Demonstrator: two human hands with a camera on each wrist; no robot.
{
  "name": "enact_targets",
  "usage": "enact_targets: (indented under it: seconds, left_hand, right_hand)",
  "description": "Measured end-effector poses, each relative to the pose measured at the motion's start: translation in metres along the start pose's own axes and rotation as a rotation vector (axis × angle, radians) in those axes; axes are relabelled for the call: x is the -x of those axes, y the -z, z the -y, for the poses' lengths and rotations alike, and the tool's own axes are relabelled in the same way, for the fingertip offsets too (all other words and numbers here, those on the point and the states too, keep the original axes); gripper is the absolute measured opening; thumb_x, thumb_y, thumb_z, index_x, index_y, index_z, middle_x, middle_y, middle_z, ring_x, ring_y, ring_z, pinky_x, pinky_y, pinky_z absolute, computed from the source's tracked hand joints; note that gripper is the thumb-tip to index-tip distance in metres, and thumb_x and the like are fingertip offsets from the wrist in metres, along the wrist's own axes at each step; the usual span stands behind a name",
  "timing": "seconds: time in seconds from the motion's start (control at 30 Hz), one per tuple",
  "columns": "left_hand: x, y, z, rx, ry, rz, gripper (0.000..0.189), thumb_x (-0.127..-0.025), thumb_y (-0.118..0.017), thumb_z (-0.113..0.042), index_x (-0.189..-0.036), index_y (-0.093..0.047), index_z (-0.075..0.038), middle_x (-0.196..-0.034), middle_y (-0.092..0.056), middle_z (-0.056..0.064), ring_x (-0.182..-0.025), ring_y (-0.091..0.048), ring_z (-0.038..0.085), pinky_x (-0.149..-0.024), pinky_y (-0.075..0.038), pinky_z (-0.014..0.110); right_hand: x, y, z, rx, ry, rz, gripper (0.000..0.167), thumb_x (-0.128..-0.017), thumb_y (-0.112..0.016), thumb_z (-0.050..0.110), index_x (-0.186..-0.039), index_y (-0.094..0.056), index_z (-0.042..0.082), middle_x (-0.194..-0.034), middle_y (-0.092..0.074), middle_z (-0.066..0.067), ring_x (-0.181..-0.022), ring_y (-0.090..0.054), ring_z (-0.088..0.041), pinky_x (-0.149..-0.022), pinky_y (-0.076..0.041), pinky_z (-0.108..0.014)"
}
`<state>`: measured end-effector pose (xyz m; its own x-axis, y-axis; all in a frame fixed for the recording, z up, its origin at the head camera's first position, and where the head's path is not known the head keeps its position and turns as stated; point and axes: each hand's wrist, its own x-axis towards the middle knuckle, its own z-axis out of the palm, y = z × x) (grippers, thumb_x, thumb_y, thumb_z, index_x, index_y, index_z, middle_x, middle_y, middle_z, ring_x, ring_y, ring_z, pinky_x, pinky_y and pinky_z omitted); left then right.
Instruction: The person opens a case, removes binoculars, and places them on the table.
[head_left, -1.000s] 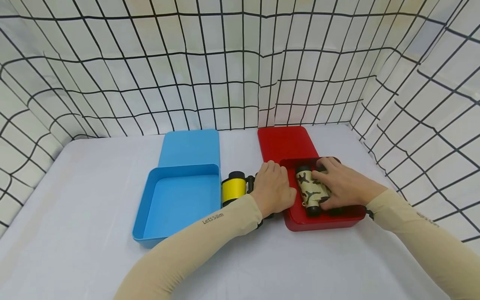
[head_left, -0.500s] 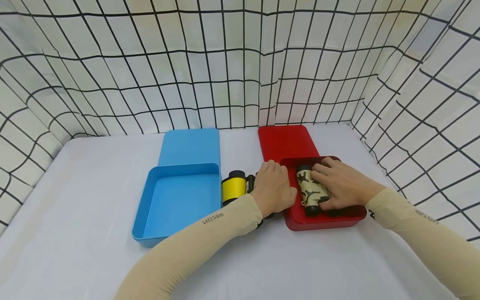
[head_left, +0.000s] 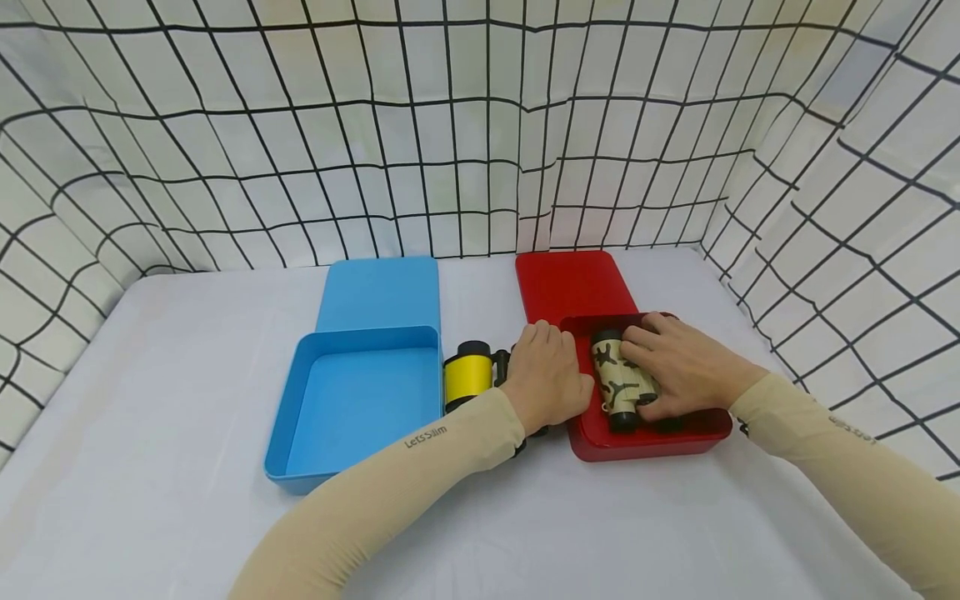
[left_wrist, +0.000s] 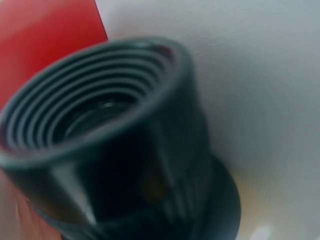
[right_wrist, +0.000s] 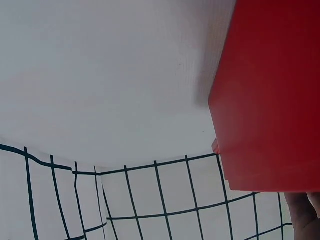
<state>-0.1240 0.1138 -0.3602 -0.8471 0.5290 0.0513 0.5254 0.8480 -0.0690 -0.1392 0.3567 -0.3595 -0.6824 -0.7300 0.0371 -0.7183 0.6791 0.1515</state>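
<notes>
In the head view, yellow-and-black binoculars (head_left: 467,379) lie on the cloth between the two boxes. My left hand (head_left: 547,377) grips their right side and covers most of it. A black ridged eyepiece (left_wrist: 125,170) fills much of the left wrist view. Camouflage binoculars (head_left: 618,383) lie inside the red box (head_left: 637,452). My right hand (head_left: 681,367) reaches over that box's right side and holds them, hiding their right half. Fingertips (right_wrist: 300,215) show at the bottom right of the right wrist view, past the box's red wall.
To the left stands a blue box (head_left: 360,417) with nothing in it, its blue lid (head_left: 382,292) lying open behind. The red lid (head_left: 573,283) spreads behind the red box. A black-gridded white wall (head_left: 442,150) rises at the back and sides of the white table (head_left: 150,400).
My right hand's fingers have shifted slightly on the camouflage binoculars. The left hand, the yellow-and-black binoculars and both boxes keep their places.
</notes>
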Motion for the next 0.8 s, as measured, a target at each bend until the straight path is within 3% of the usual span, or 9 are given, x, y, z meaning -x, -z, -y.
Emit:
enact_targets:
  seconds: [0.17, 0.8]
  left_hand:
    - [0.0, 0.0, 0.0, 0.006, 0.004, 0.011, 0.031, -0.097, -0.051, -0.043, -0.09, -0.053, -0.013, -0.082, -0.055, 0.001, -0.084, -0.047, 0.016, -0.076, -0.037, 0.028]
    - [0.0, 0.0, 0.001, 0.03, 0.005, 0.02, 0.032, -0.097, -0.051, -0.044, -0.09, -0.052, -0.013, -0.082, -0.054, 0.002, -0.086, -0.046, 0.016, -0.077, -0.036, 0.028]
  right_hand:
    - [0.0, 0.006, -0.001, 0.038, 0.021, -0.01, 0.062, -0.065, -0.082, 0.054, -0.111, -0.06, 0.017, -0.109, -0.06, 0.0, -0.107, -0.051, -0.022, -0.092, -0.052, -0.039]
    - [0.0, 0.028, 0.004, 0.116, 0.05, -0.002, 0.063, -0.064, -0.08, 0.055, -0.112, -0.062, 0.02, -0.107, -0.062, 0.001, -0.106, -0.05, -0.024, -0.092, -0.052, -0.042]
